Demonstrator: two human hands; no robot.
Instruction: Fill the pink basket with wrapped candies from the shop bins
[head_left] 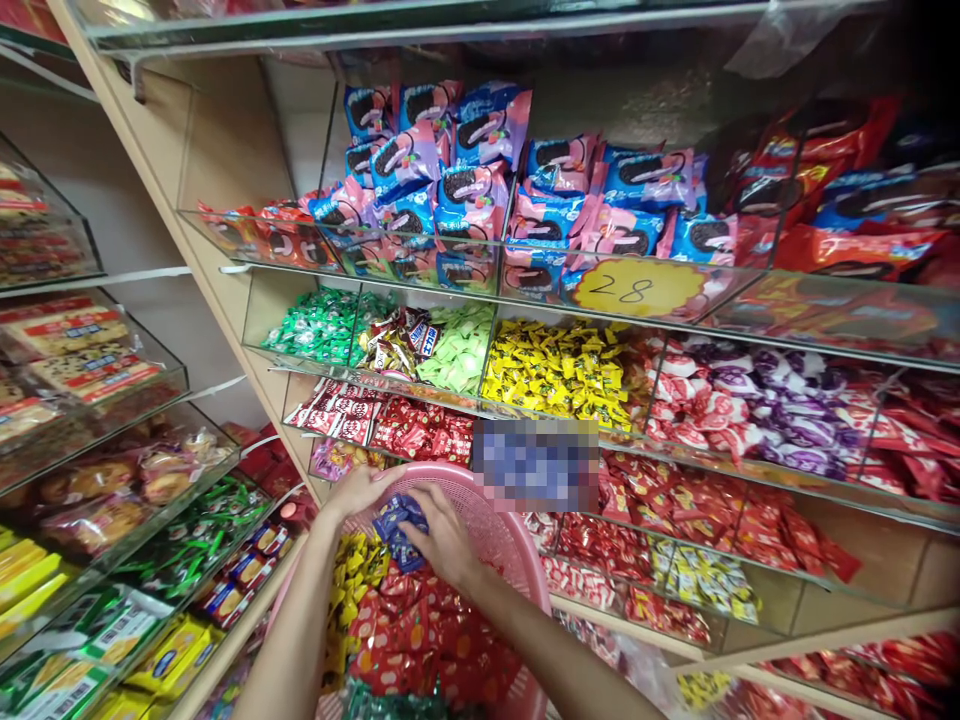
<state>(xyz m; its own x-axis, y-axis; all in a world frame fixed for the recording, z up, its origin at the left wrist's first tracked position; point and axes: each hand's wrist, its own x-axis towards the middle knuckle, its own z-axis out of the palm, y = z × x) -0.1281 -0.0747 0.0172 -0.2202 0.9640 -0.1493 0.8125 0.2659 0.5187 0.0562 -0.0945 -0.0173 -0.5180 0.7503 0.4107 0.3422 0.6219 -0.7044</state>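
While below “28” tag (631, 290) and SNICKERS bar (428, 340), left grip (363, 492) around basket rim (535, 572), right grip (448, 545) over purple packets (396, 520), closure unclear.

Open space lies inside the basket (501, 538) along its right wall; the right forearm (551, 640) crosses nearer, and shelf panels (435, 393) rise beyond.

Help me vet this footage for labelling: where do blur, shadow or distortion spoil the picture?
Head view: red packets at upper right look blurred; head view: the upper right corner is near black; head view: a pixelated patch hides the pink basket's upper right edge; head view: the wooden upright slants.
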